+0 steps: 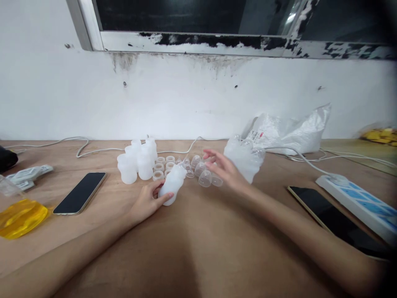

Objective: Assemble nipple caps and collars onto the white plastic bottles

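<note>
My left hand (149,200) is wrapped round a translucent white baby bottle (172,185), which leans to the right just above or on the table. Fingers apart, my right hand (226,167) hovers over several clear dome caps (205,178) and appears to hold nothing. Behind the held bottle lie white collar rings (158,167) in rows, with small clear pieces like teats (186,161) beside them. A group of open white bottles (136,159) stands to the left. Right of my right hand, more bottles (245,155) with clear domes on top stand close together.
A phone (81,193) and a bag of yellow liquid (23,217) lie at left. At right are another phone (335,219) and a power strip (361,203). A white plastic bag (291,130) rests against the wall, and a white cable (99,150) runs along the back.
</note>
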Demonstrator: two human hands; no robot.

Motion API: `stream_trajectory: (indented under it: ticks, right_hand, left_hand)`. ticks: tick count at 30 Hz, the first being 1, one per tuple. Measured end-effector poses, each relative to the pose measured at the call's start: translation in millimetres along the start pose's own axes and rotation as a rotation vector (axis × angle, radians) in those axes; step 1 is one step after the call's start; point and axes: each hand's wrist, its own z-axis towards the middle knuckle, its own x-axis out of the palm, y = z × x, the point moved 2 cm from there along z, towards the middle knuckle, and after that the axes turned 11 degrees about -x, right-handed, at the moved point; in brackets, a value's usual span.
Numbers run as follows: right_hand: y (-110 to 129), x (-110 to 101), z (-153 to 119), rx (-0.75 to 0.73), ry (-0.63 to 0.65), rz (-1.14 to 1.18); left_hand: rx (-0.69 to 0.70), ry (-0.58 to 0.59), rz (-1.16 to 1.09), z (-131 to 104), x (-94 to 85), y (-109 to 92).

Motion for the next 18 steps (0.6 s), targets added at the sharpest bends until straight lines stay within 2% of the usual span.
stream_trajectory:
  ticks: [2, 5, 8, 12, 18]
  right_hand:
    - [-8.7, -19.3, 19.8, 0.025, 0.047, -0.412]
    - [-30.0, -27.4, 43.7, 0.168, 0.352, -0.876]
    - [-50.3, -23.4, 56.6, 0.281, 0.519, -0.961]
    - [-67.4, -20.1, 63.8, 0.347, 0.570, -0.988]
    - [-82.8, -18.3, 64.0, 0.348, 0.604, -0.989]
  left_hand:
    - [-0.013, 0.002, -0.028, 1.1, 0.0, 1.4]
    - [-0.016, 0.004, -0.018, 1.3, 0.0, 1.0]
    - [-0.015, -0.001, 0.031, -0.1, -0.6, -1.2]
    - [0.012, -0.001, 0.101, -2.0, -1.4, -5.0]
    - [0.024, -0.007, 0.110, -2.1, -1.4, -7.5]
